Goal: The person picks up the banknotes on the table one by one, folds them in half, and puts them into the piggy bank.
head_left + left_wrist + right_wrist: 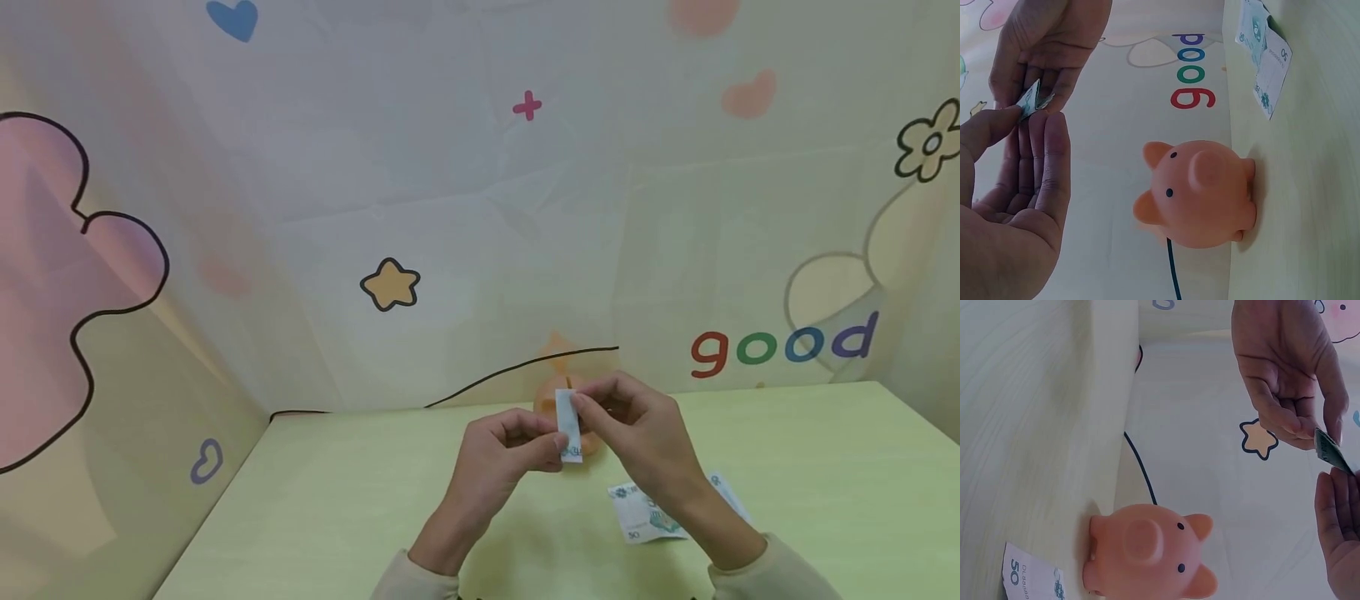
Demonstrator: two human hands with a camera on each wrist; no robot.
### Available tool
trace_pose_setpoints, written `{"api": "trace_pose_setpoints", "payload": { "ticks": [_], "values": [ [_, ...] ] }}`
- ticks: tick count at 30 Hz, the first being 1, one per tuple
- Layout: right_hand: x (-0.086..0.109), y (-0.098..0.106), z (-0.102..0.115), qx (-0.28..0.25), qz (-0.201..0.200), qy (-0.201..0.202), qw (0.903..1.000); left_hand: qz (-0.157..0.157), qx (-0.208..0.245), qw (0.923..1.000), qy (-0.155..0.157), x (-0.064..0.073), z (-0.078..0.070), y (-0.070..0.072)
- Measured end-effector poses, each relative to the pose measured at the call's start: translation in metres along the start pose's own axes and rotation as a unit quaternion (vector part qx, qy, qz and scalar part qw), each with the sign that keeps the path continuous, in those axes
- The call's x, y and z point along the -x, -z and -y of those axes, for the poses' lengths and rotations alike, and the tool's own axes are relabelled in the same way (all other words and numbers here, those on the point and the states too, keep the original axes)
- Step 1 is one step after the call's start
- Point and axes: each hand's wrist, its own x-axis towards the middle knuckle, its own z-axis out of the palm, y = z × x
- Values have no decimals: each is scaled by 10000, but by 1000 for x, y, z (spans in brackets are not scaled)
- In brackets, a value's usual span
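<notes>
A banknote (pixel 568 425), folded into a narrow strip, is held upright between both hands above the table. My left hand (pixel 498 454) pinches its lower end between thumb and fingers. Near the top right edge, my right hand (pixel 637 429) pinches the same strip. Behind the hands is an orange-pink piggy bank (pixel 1200 194), mostly covered by them in the head view. In the right wrist view the piggy bank (pixel 1147 550) stands below the hands, apart from them. The strip (pixel 1333 453) appears edge-on there, with greenish print.
Creased paper money (pixel 637 512) marked 50 lies on the pale green table (pixel 322 500), partly hidden under my right forearm; I cannot tell if it is one note or two. A printed cloth backdrop (pixel 450 183) rises behind and at the sides.
</notes>
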Motion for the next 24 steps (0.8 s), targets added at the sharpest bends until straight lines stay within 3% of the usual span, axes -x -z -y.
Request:
{"api": "trace_pose_setpoints", "payload": {
  "ticks": [6, 24],
  "values": [
    [-2, 1, 2, 85, -108, 100, 9999, 141, 32, 9998, 149, -1, 0, 0],
    [-1, 3, 2, 31, -149, 13, 9999, 191, 42, 9997, 151, 2, 0, -1]
  ]
}}
